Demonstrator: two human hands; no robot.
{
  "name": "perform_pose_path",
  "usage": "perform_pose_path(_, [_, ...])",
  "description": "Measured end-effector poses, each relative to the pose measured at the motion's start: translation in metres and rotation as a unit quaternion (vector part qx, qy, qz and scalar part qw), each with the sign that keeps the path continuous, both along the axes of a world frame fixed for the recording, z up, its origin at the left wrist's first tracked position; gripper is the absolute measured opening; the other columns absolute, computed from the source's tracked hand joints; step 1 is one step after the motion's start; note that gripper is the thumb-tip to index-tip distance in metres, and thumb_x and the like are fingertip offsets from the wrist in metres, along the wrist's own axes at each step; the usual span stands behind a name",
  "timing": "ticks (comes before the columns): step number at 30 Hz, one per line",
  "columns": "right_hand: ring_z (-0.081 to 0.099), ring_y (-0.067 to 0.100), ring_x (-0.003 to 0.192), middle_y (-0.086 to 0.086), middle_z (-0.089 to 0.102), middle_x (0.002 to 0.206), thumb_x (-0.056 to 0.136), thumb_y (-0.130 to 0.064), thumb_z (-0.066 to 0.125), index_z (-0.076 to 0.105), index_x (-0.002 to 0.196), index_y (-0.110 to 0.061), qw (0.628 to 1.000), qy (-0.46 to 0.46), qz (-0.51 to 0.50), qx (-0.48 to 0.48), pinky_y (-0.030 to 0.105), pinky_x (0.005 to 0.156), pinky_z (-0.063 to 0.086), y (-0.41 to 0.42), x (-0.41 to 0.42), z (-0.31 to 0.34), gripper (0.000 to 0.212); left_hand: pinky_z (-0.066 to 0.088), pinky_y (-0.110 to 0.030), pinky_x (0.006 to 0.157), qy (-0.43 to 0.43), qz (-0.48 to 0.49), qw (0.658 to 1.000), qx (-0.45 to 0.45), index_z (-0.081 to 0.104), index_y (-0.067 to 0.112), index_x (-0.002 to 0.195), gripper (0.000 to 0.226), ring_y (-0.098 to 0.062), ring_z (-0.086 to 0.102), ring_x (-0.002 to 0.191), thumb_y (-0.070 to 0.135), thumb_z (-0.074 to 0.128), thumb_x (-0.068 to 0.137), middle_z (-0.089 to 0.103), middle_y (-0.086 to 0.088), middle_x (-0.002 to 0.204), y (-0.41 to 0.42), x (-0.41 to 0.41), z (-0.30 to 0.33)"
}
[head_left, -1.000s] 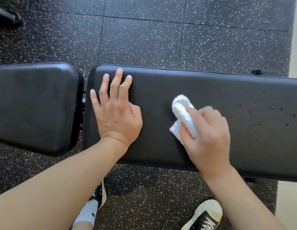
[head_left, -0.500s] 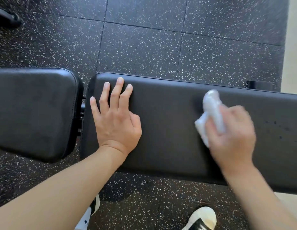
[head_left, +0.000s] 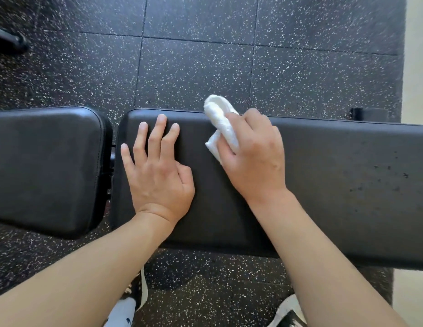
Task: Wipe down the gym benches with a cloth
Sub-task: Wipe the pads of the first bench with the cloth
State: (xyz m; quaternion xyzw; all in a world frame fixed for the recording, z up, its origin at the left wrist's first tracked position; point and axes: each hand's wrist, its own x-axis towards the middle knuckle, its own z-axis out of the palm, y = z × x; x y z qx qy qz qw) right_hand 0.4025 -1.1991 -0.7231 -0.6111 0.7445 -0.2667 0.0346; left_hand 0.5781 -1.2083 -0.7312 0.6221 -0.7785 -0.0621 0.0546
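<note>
While the left hand lies flat on the long bench pad, fingers straight and slightly spread and holding nothing, the right hand is doing the work. Its fingers are curled round a folded white cloth, pressing it against the pad right at the far edge, and the top of the cloth pokes out just past that edge over the floor. Both hands sit close together near the pad's left end, palms down, forearms coming up from the bottom of the view. Off to the right on the same pad there's a scatter of dark specks, possibly marks or scuffs; hard to say from this angle. A second, shorter pad sits just beside the long one on the left, a narrow gap between them with some dark hardware showing in it. Underneath it all, black speckled rubber floor tiles. Down at the bottom edge, a pair of sneakers, black and white.
</note>
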Motion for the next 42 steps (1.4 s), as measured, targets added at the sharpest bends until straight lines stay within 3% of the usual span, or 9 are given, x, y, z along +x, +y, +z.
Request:
perform_pose_path(7, [0.049, 0.024, 0.08, 0.007, 0.053, 0.085, 0.099, -0.029, 0.061, 0.069, 0.098, -0.016, 0.98, 0.008, -0.199, 0.017, 0.046, 0.07, 0.047, 0.083, -0.114, -0.016, 0.015, 0.02, -0.067, 0.123, 0.003, -0.001, 1.0, -0.01, 0.041, 0.023, 0.154, 0.07, -0.033, 0.025, 0.158, 0.021, 0.04, 0.083, 0.033, 0.002, 0.17, -0.001, 0.002, -0.002])
perform_pose_path(11, [0.048, 0.033, 0.074, 0.011, 0.052, 0.083, 0.094, -0.023, 0.064, 0.07, 0.102, -0.009, 0.99, 0.016, -0.142, 0.005, 0.048, 0.065, 0.044, 0.07, -0.049, -0.014, 0.017, 0.02, -0.067, 0.123, -0.001, 0.002, 1.0, -0.006, 0.042, 0.022, 0.154, 0.07, -0.033, 0.025, 0.158, 0.021, 0.04, 0.084, 0.033, 0.002, 0.17, 0.0, 0.002, -0.001])
perform_pose_path(17, [0.046, 0.027, 0.074, 0.006, 0.053, 0.085, 0.091, -0.027, 0.062, 0.072, 0.112, -0.011, 0.999, -0.032, 0.002, 0.004, 0.044, 0.062, 0.039, 0.034, 0.047, -0.005, 0.028, 0.019, -0.067, 0.123, 0.006, 0.005, 1.0, 0.0, 0.043, 0.023, 0.154, 0.072, -0.031, 0.024, 0.158, 0.025, 0.039, 0.082, 0.032, 0.004, 0.17, -0.001, 0.0, -0.001])
perform_pose_path(20, [0.048, 0.029, 0.074, 0.007, 0.053, 0.085, 0.094, -0.025, 0.062, 0.073, 0.114, -0.011, 0.999, -0.039, -0.012, -0.005, 0.046, 0.063, 0.042, 0.047, 0.013, -0.007, 0.027, 0.019, -0.067, 0.123, 0.011, 0.003, 1.0, -0.007, 0.043, 0.023, 0.153, 0.07, -0.032, 0.024, 0.158, 0.022, 0.039, 0.083, 0.033, 0.004, 0.169, 0.0, 0.0, -0.002])
perform_pose_path(26, [0.047, 0.027, 0.075, 0.01, 0.054, 0.079, 0.103, -0.025, 0.056, 0.069, 0.097, -0.009, 0.985, 0.013, -0.169, 0.001, 0.051, 0.066, 0.046, 0.116, -0.098, -0.014, 0.022, 0.02, -0.067, 0.122, 0.004, 0.002, 1.0, -0.008, 0.042, 0.022, 0.154, 0.07, -0.033, 0.025, 0.158, 0.022, 0.039, 0.083, 0.033, 0.003, 0.169, 0.0, 0.001, -0.002])
perform_pose_path(30, [0.049, 0.033, 0.072, 0.011, 0.052, 0.082, 0.095, -0.019, 0.063, 0.071, 0.101, -0.008, 0.983, 0.034, -0.182, -0.007, 0.05, 0.064, 0.045, 0.102, -0.056, -0.015, 0.015, 0.02, -0.068, 0.123, 0.015, 0.003, 1.0, -0.003, 0.043, 0.022, 0.153, 0.07, -0.033, 0.026, 0.158, 0.022, 0.039, 0.083, 0.034, 0.003, 0.169, 0.0, 0.002, -0.003])
perform_pose_path(36, [0.049, 0.03, 0.072, 0.009, 0.054, 0.084, 0.089, -0.026, 0.059, 0.072, 0.103, -0.009, 0.998, -0.014, -0.065, 0.011, 0.042, 0.061, 0.038, 0.02, 0.058, -0.003, 0.026, 0.018, -0.067, 0.124, 0.016, 0.003, 1.0, 0.009, 0.042, 0.025, 0.155, 0.068, -0.032, 0.024, 0.159, 0.03, 0.038, 0.088, 0.033, 0.004, 0.17, -0.002, 0.003, -0.004])
perform_pose_path(39, [0.052, 0.029, 0.075, 0.009, 0.056, 0.086, 0.087, -0.025, 0.06, 0.072, 0.103, -0.008, 0.997, -0.049, -0.051, 0.024, 0.042, 0.063, 0.04, 0.005, 0.068, 0.002, 0.026, 0.019, -0.068, 0.123, 0.006, 0.002, 1.0, 0.013, 0.04, 0.026, 0.157, 0.065, -0.032, 0.024, 0.158, 0.036, 0.033, 0.093, 0.032, 0.003, 0.17, -0.002, 0.003, -0.003])
perform_pose_path(42, [0.051, 0.03, 0.074, 0.009, 0.056, 0.086, 0.088, -0.024, 0.065, 0.072, 0.104, -0.008, 0.999, -0.016, -0.038, 0.024, 0.044, 0.062, 0.041, 0.02, 0.049, 0.004, 0.024, 0.018, -0.071, 0.122, -0.022, -0.018, 0.999, 0.025, 0.038, 0.026, 0.158, 0.068, -0.035, 0.021, 0.159, 0.032, 0.032, 0.091, 0.029, 0.003, 0.172, 0.0, 0.001, 0.002])
